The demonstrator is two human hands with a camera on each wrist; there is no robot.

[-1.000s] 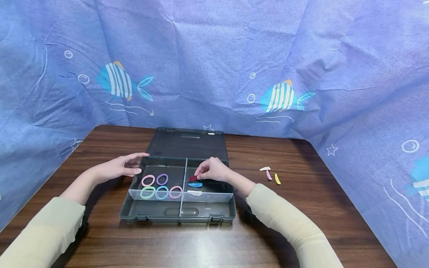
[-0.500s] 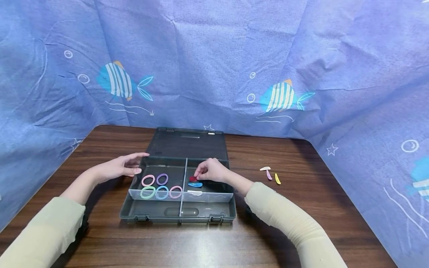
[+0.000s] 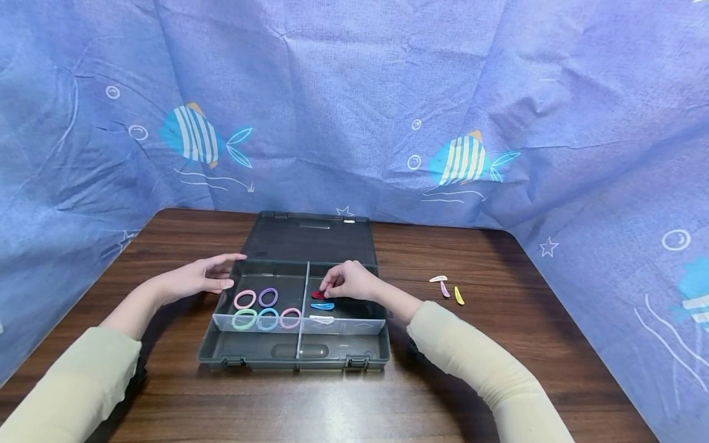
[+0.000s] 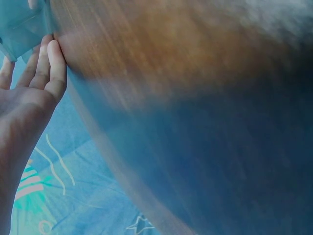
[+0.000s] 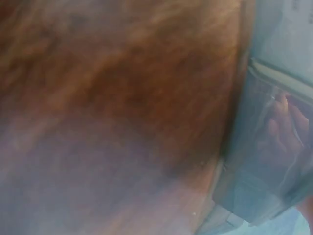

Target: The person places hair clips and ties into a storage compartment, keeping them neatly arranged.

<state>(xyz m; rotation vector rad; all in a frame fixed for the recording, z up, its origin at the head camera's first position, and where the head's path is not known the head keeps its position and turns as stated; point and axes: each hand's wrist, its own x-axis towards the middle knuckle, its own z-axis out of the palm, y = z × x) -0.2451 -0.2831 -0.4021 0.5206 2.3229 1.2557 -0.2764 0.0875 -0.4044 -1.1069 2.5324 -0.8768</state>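
Observation:
A dark see-through divided box (image 3: 221,352) lies with its lid opened back. In its back right compartment my right hand (image 3: 353,282) pinches a red hair clip (image 3: 318,295) low over the floor, partly covered by the fingertips. Just in front lie a blue hair clip (image 3: 322,306) and a white hair clip (image 3: 322,319). My left hand (image 3: 194,277) rests at the box's left side with fingers extended; in the left wrist view those fingers (image 4: 57,68) touch the box (image 4: 23,29). The right wrist view shows my right hand (image 5: 283,125) blurred through the box wall.
Several hair ties, among them a purple one (image 3: 268,298) and a green one (image 3: 244,319), lie in the back left compartment. On the table (image 3: 487,344), right of the box, lie a pale clip (image 3: 437,279), a lilac clip (image 3: 445,289) and a yellow clip (image 3: 459,296).
The red hair clip has tipped from a raised angle to lie flatter, at my right fingertips. My left hand has kept its place.

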